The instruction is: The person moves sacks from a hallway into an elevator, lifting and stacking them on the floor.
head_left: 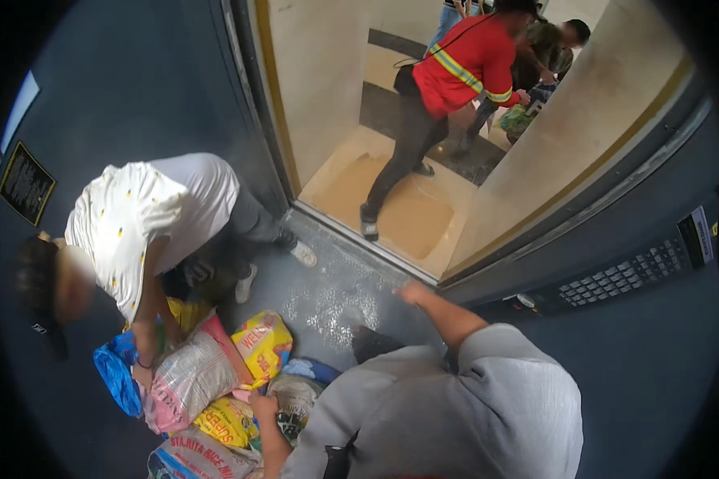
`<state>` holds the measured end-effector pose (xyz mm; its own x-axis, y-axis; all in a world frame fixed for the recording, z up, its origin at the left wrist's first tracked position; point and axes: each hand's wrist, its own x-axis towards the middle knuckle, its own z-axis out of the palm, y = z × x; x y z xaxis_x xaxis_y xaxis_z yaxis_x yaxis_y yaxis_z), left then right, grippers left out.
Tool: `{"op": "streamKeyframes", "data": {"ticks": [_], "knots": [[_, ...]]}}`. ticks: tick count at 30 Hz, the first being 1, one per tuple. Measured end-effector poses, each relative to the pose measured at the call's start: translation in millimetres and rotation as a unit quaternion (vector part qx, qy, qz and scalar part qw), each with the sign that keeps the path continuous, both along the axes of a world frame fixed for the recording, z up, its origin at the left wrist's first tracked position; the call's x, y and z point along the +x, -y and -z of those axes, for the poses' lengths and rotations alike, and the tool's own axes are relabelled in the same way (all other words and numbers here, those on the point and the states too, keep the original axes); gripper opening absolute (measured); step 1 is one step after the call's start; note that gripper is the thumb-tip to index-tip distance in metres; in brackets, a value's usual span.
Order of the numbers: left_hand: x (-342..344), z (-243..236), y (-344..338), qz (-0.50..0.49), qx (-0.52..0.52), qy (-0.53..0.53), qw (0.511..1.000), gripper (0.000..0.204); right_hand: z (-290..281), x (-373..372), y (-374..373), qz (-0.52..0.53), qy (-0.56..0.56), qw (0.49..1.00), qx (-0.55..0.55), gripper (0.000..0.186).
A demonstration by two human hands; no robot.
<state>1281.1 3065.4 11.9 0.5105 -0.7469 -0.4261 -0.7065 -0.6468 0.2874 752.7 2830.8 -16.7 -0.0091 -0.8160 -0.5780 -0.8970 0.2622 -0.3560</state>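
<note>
My left hand [264, 405] is beside a pile of filled sacks, its fingers curled. Whether it grips a sack's edge is hard to make out. Around it lie a yellow printed sack [230, 423], a white and dark sack [294, 397] and another yellow sack [264, 345]. A large pink and white woven sack [196, 371] leans across the pile, under a co-worker's hands. A pale printed sack [196, 457] lies nearest the lower edge. My right hand [411, 294] hangs above the grey floor near the door sill, fingers closed, with nothing visible in it.
A co-worker in a white shirt [156, 199] bends over the pile at left, by a blue bag [118, 371]. An elevator button panel [623, 275] is on the right wall. Beyond the open doorway's sill [359, 243], a person in a red jacket [463, 68] leans toward others.
</note>
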Motion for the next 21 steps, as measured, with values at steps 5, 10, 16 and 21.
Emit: {"op": "streamKeyframes", "data": {"ticks": [5, 10, 16, 21], "knots": [[-74, -7, 38, 0.057, -0.003, 0.028, 0.998, 0.059, -2, -96, 8, 0.290, 0.094, 0.949, -0.075, 0.082], [-170, -27, 113, 0.150, -0.090, -0.029, 0.984, 0.058, -51, -175, 76, 0.501, 0.142, 0.811, -0.266, 0.073], [-284, -49, 245, 0.250, -0.255, -0.068, 0.931, 0.059, -112, -259, 197, 0.608, 0.184, 0.647, -0.421, 0.073], [-397, -147, 325, 0.323, -0.340, -0.148, 0.871, 0.056, -171, -336, 223, 0.601, 0.216, 0.578, -0.508, 0.082]]}}
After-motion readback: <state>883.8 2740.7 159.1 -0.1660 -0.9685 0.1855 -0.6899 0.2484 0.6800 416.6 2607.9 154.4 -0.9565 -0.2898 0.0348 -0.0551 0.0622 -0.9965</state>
